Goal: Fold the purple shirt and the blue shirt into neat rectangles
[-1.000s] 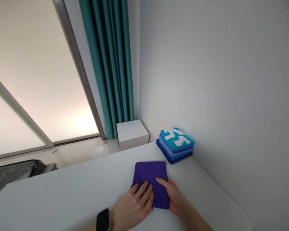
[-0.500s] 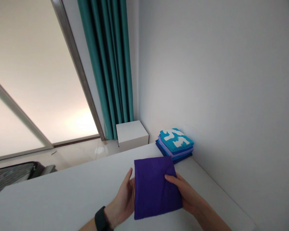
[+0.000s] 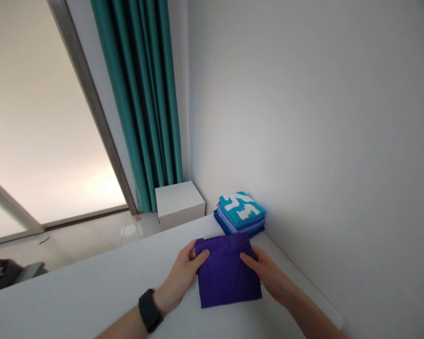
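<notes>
A folded purple cloth [image 3: 228, 275] is held up above the white table, squarish and fairly flat. At its left edge, my left hand [image 3: 185, 268] grips it, thumb on the front and the other fingers behind. On the opposite edge my right hand [image 3: 266, 270] pinches it the same way, its fingers mostly hidden at the back. Just beyond the cloth lies a stack of folded fabric [image 3: 240, 214] in blue, lilac and navy, with a teal and white patterned piece on top. The purple cloth overlaps the stack's near side in view.
The white table [image 3: 102, 292] runs along a plain wall [image 3: 304, 132] on the right. Past its far edge stands a white box [image 3: 180, 200] below a green curtain [image 3: 144, 103]. A frosted sliding door [image 3: 49, 117] is at left, with a dark object [image 3: 7, 273] near the table's left edge.
My left hand has closed on the purple cloth's left edge, its thumb now on the front. The cloth's top tilts a little, and the whole view has turned slightly right.
</notes>
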Demonstrator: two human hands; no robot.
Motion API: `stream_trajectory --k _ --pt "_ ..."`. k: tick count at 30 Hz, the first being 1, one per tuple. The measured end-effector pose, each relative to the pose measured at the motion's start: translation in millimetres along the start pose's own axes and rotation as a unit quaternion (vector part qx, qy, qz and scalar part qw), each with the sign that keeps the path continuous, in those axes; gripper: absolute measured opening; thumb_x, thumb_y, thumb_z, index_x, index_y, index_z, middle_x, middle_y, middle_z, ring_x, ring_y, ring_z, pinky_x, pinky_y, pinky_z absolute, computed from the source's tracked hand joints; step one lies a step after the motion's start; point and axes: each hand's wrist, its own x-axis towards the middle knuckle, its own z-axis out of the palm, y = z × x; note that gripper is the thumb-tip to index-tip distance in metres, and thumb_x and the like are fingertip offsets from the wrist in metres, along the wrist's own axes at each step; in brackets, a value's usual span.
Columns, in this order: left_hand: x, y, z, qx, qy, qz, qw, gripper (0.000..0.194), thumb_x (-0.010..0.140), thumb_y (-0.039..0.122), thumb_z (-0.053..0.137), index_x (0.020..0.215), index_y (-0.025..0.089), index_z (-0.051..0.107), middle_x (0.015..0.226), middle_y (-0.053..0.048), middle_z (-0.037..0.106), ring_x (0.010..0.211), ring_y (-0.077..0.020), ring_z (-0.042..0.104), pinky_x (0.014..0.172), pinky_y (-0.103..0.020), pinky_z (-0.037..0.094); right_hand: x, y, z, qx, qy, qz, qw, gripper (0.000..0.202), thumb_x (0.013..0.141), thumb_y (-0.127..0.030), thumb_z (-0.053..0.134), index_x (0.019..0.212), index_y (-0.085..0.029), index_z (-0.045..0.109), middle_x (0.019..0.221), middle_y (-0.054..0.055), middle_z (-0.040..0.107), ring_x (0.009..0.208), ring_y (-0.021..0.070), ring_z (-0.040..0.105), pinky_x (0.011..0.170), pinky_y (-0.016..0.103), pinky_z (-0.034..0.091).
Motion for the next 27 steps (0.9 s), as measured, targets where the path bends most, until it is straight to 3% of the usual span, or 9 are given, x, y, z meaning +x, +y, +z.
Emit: stream_trajectory --k 5,9,12,14,15,21,27 --pt "39 35 15.6 0.085 -0.023 0.047 0.995 0.038 0.074 0.047 0.074 0.093 0.017 0.061 0.077 -0.001 0.069 0.065 -0.0144 0.062 0.056 -0.023 0.048 23 -47 -36 -0.072 0.027 -0.064 0.995 0.050 0.077 -0.054 0.067 0.116 -0.022 0.066 0.103 0.005 0.073 0.093 0.0248 0.066 0.089 0.041 0.048" --pt "77 63 33.3 0.090 -0.024 0.067 0.993 0.036 0.075 0.043 0.073 0.095 0.018 0.059 0.074 -0.001 0.068 0.064 -0.0148 0.064 0.053 -0.023 0.050 57 -97 -59 -0.215 0.048 -0.123 0.968 0.035 0.086 -0.042 0.056 0.109 -0.019 0.067 0.093 0.005 0.073 0.086 0.0218 0.065 0.080 0.035 0.050" --pt "110 79 44.3 0.050 -0.014 0.062 0.997 0.031 0.077 0.038 0.073 0.095 0.017 0.058 0.075 -0.002 0.068 0.061 -0.0142 0.064 0.050 -0.023 0.051 89 -131 -68 -0.353 0.114 -0.151 0.916 0.029 0.091 -0.029 0.045 0.108 -0.017 0.067 0.097 0.007 0.073 0.084 0.0197 0.065 0.077 0.030 0.049" --pt "132 84 47.9 0.025 -0.002 0.049 0.998 0.029 0.078 0.033 0.072 0.098 0.016 0.058 0.075 -0.003 0.068 0.058 -0.0135 0.064 0.050 -0.023 0.052 112 -146 -72 -0.491 0.162 -0.144 0.843 0.028 0.093 -0.025 0.042 0.105 -0.017 0.067 0.098 0.007 0.072 0.086 0.0188 0.065 0.078 0.028 0.047" --pt "143 85 48.2 0.018 0.008 0.039 0.999 0.028 0.079 0.031 0.072 0.097 0.016 0.058 0.074 -0.003 0.068 0.056 -0.0130 0.063 0.050 -0.024 0.052 124 -150 -75 -0.513 0.173 -0.137 0.830 0.028 0.093 -0.023 0.043 0.103 -0.017 0.068 0.099 0.008 0.072 0.088 0.0195 0.065 0.079 0.028 0.046" --pt "188 67 36.5 0.030 0.042 -0.010 0.999 0.022 0.080 0.026 0.071 0.092 0.014 0.058 0.071 -0.004 0.067 0.052 -0.0126 0.062 0.051 -0.026 0.054 180 -133 -83 -0.574 0.191 -0.076 0.793 0.025 0.093 -0.020 0.046 0.102 -0.015 0.069 0.107 0.011 0.071 0.097 0.0212 0.064 0.082 0.027 0.043" --pt "199 51 27.3 0.063 0.052 -0.030 0.996 0.019 0.080 0.028 0.070 0.087 0.014 0.059 0.071 -0.004 0.066 0.054 -0.0130 0.061 0.054 -0.027 0.055 188 -107 -83 -0.599 0.194 -0.026 0.777 0.031 0.094 -0.020 0.043 0.117 -0.017 0.063 0.119 0.013 0.067 0.112 0.0233 0.059 0.089 0.029 0.043"
